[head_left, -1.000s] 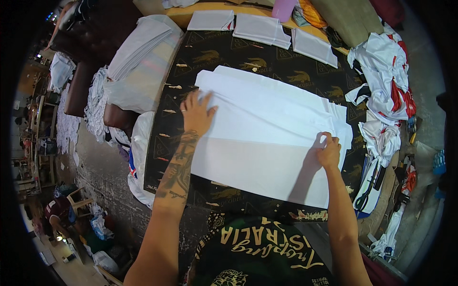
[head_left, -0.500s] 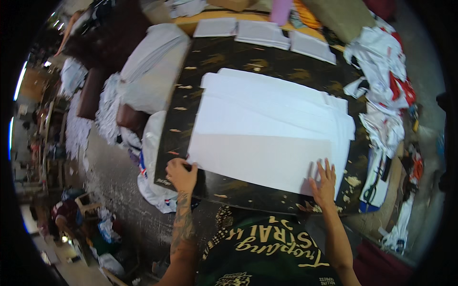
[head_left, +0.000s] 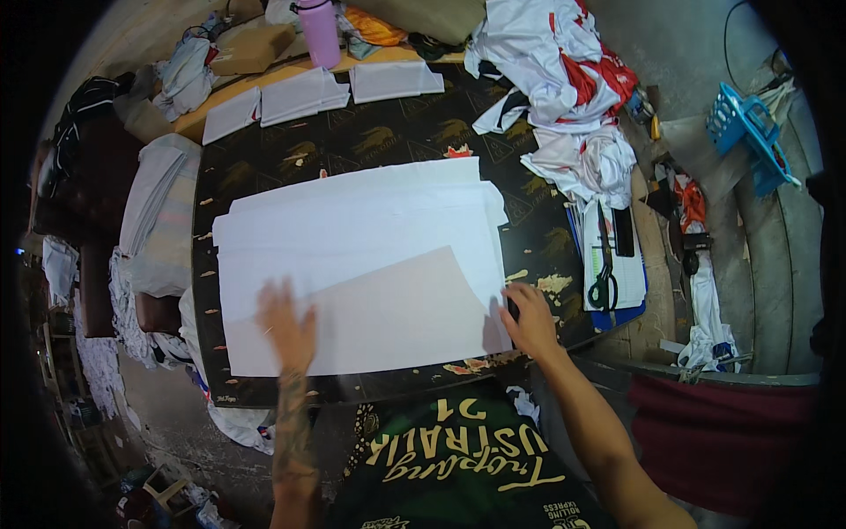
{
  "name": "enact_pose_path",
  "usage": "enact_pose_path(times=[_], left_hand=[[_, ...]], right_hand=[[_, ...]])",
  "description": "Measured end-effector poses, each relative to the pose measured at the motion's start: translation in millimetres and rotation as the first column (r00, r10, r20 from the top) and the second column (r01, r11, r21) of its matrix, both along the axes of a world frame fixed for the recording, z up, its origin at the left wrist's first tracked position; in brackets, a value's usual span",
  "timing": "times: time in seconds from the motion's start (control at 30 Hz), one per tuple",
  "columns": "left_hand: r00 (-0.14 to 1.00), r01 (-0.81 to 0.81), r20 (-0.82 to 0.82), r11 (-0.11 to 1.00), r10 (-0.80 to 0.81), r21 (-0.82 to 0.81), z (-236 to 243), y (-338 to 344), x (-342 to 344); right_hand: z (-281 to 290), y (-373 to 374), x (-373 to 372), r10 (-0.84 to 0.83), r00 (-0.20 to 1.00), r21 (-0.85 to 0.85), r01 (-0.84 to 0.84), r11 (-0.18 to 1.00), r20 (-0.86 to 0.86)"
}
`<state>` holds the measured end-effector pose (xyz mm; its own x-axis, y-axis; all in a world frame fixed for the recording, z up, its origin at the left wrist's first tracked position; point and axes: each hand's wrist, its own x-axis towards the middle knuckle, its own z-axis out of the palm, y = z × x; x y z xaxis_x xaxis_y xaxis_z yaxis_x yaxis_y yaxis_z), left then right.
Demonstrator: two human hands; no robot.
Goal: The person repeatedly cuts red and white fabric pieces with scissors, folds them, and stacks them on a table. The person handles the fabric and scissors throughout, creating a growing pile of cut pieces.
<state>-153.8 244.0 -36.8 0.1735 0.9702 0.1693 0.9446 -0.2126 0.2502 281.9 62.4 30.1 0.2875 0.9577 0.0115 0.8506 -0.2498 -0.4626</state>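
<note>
A stack of white fabric pieces (head_left: 352, 220) lies on the dark table in front of me, its layers slightly offset. Over its near part rests a pale greyish sheet (head_left: 397, 309), its upper edge slanting up to the right. My left hand (head_left: 286, 328), blurred by motion, is over the left part of this sheet with fingers spread. At the stack's right edge my right hand (head_left: 533, 324) has its fingers curled in. Something dark shows between its thumb and fingers; I cannot tell whether it is an object or the table.
Folded white pieces (head_left: 304, 93) line the table's (head_left: 370, 141) far edge, near a pink bottle (head_left: 319, 33). White and red garments (head_left: 564, 79) heap at the far right. Scissors (head_left: 604, 286) lie on a clipboard (head_left: 624, 282) at right. White cloth (head_left: 159, 203) is stacked on the left.
The head view has swung. My left hand has gone from the corner onto the sheet; my right hand has gone from lying flat to curling at the edge. The pale sheet's upper edge is more slanted.
</note>
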Motion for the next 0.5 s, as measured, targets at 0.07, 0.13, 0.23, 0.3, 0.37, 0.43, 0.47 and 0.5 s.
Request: enact_pose_path(times=[0.07,0.13,0.23,0.3,0.37,0.43,0.47,0.5], left_hand=[[0.934,0.311,0.186,0.95,-0.305,0.0,5,-5,84],[0.853,0.459,0.304,0.887,-0.425,-0.049,10,-23,168],[0.585,0.808,0.184,0.549,-0.79,-0.213,24,-64,248],[0.518,0.856,0.334,0.475,-0.788,-0.206,34,-72,274],[0.604,0.775,0.45,0.616,-0.658,-0.139,47,-65,276],[0.725,0.609,0.513,0.775,-0.459,-0.167,59,-44,267],[0.764,0.531,0.508,0.836,-0.398,-0.143,65,-34,259],[0.792,0.457,0.513,0.879,-0.332,-0.136,71,-25,249]], right_hand=[[-5,28,5,0.044,0.998,0.015,-0.043,0.999,-0.05],[-11,51,9,0.096,0.989,0.023,-0.094,0.995,-0.111],[-13,75,32,0.115,0.987,-0.248,-0.14,0.958,-0.114],[-5,93,71,0.012,0.995,-0.042,-0.016,0.999,-0.101],[7,125,127,-0.078,0.992,0.162,0.094,0.982,-0.101],[21,170,195,-0.236,0.956,0.276,0.277,0.92,-0.173],[27,197,232,-0.282,0.953,0.368,0.304,0.879,-0.114],[35,221,272,-0.354,0.932,0.333,0.361,0.871,-0.083]])
